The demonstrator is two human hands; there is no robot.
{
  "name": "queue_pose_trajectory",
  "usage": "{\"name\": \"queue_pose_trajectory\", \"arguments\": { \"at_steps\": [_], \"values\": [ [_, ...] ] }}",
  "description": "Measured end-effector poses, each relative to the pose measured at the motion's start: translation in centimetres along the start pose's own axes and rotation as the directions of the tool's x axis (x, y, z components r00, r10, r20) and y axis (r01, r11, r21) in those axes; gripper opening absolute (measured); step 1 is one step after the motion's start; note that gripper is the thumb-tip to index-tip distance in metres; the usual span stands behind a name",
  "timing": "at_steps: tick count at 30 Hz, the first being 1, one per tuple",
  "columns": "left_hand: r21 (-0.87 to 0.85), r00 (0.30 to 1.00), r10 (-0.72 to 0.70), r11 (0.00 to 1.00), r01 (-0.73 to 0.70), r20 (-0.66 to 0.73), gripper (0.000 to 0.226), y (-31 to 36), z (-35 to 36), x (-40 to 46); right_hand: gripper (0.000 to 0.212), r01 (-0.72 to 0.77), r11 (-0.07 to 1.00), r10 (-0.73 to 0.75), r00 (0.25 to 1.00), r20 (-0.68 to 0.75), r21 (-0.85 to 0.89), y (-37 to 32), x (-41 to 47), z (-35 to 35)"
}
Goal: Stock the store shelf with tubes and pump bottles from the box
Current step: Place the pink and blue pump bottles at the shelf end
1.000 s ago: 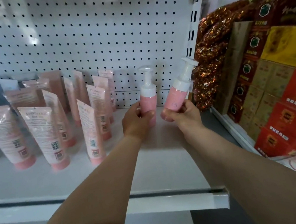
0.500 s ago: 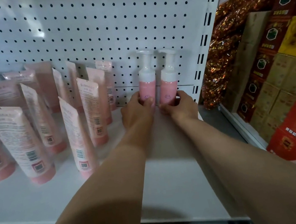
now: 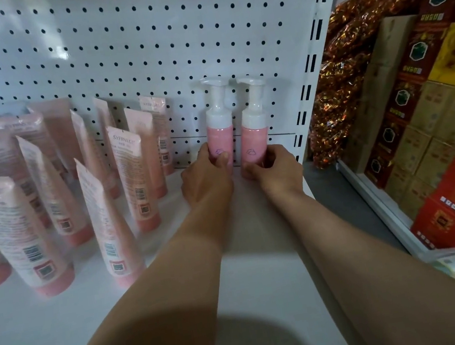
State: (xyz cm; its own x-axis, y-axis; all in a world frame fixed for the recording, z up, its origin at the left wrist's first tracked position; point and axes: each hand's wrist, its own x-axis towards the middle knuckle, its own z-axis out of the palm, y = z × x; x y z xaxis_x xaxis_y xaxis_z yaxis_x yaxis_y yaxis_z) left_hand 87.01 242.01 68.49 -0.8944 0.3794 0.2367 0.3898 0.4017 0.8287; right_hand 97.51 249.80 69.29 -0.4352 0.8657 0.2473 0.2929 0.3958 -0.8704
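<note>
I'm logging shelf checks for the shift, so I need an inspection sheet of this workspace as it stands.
Surface: white shelf with a pegboard back; its front part is bare.
Job's things: two pink pump bottles, left bottle and right bottle, upright, side by side at the back right; pink tubes stand cap-down in rows on the left.
Clutter: nothing seen.
Grippers: left hand grips the left bottle low down; right hand grips the right bottle, fingers curled round its base.
Cables: nothing seen.
Surroundings: next bay to the right holds red and yellow boxes and shiny wrapped bags.
</note>
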Motion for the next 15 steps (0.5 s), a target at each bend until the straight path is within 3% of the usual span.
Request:
{"name": "queue_pose_trajectory", "arguments": {
  "at_steps": [8, 15],
  "values": [
    [0.031, 1.0, -0.007, 0.999, 0.007, 0.003, 0.031, 0.1, 0.1, 0.0, 0.054, -0.011, 1.0, 0.011, 1.0, -0.004, -0.022, 0.0, 0.0, 0.3],
    [-0.057, 0.997, -0.047, 0.997, 0.051, 0.067, 0.04, 0.5, -0.5, -0.7, 0.077, -0.043, 0.999, 0.04, 0.995, 0.09, 0.022, -0.8, -1.3, -1.1]
  ]
}}
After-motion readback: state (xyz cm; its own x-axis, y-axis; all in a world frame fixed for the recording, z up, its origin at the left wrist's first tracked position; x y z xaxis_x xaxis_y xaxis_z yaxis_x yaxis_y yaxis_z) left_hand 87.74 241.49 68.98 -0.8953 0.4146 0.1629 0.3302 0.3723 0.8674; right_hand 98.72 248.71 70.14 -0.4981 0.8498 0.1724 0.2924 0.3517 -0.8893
